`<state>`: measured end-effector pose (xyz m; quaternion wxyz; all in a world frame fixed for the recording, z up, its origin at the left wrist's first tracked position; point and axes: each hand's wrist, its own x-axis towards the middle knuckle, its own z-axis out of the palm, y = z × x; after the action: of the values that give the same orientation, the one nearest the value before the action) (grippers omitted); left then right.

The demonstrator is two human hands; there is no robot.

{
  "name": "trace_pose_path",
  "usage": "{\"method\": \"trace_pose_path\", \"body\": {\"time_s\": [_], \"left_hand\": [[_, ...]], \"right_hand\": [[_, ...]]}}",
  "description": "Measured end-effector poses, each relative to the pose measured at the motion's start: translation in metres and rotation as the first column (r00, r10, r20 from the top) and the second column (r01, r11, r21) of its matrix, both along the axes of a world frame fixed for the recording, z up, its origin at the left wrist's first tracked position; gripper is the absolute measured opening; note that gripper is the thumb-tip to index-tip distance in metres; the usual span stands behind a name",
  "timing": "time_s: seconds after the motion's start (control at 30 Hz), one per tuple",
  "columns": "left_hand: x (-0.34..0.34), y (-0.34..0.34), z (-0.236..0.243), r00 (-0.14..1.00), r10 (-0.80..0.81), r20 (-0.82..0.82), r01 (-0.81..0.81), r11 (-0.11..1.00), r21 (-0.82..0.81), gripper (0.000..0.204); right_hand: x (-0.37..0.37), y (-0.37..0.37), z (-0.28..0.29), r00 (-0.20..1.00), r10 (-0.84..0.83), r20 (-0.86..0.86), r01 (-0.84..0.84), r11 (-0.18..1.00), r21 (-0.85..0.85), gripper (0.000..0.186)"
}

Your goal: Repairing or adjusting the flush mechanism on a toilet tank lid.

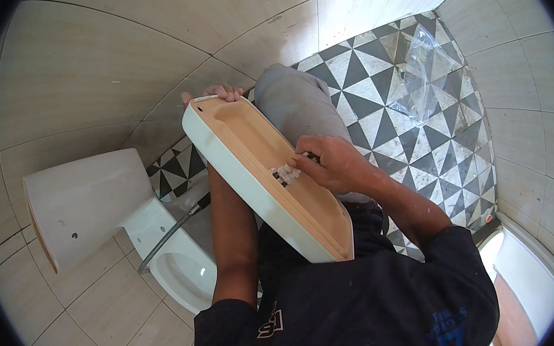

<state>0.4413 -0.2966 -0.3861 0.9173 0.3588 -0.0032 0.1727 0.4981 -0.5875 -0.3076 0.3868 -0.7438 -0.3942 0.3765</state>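
A white ceramic cistern lid (251,178) rests slantwise against my lap and torso, its hollow, tan unglazed underside turned up toward me. My left hand (220,92) is wrapped round the lid's far end, fingertips over the rim. Near the middle of the hollow a small white-and-dark plastic fitting (284,174) sits in the lid. My right hand (329,162) is closed at that fitting, thumb and fingers pinched on its upper part. The fingers partly cover it.
To my left stands a white toilet cistern (92,205) joined to a white toilet bowl (183,270). A grey flexible hose (171,238) crosses the bowl. A clear plastic bag (424,81) lies on the black-and-white patterned floor (376,98). Tiled walls (147,46) stand close around.
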Motion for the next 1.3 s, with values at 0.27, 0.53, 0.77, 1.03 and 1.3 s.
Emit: {"method": "trace_pose_path", "body": {"time_s": [0.27, 0.53, 0.77, 1.03, 1.3], "left_hand": [[-0.002, 0.004, -0.004, 1.000, -0.002, -0.008, 0.002, 1.000, 0.020, 0.087], [0.001, 0.004, -0.003, 1.000, -0.018, 0.007, 0.018, 0.999, -0.029, 0.088], [0.002, -0.003, 0.000, 1.000, 0.019, -0.013, -0.020, 0.996, -0.085, 0.087], [0.001, -0.004, 0.002, 1.000, 0.002, -0.006, -0.002, 0.996, -0.088, 0.084], [0.000, 0.004, -0.003, 1.000, -0.009, 0.023, 0.009, 1.000, -0.023, 0.086]], "right_hand": [[0.005, 0.004, 0.015, 0.994, -0.041, -0.100, 0.031, 0.994, -0.102, 0.019], [-0.009, 0.001, 0.002, 0.944, -0.199, -0.262, 0.263, 0.936, 0.236, 0.032], [-0.005, -0.006, -0.008, 0.991, -0.120, -0.063, 0.130, 0.976, 0.175, 0.027], [-0.006, -0.013, 0.001, 0.934, -0.174, -0.313, 0.209, 0.974, 0.084, 0.032], [-0.006, -0.030, -0.002, 0.952, -0.189, -0.241, 0.177, 0.982, -0.071, 0.036]]}}
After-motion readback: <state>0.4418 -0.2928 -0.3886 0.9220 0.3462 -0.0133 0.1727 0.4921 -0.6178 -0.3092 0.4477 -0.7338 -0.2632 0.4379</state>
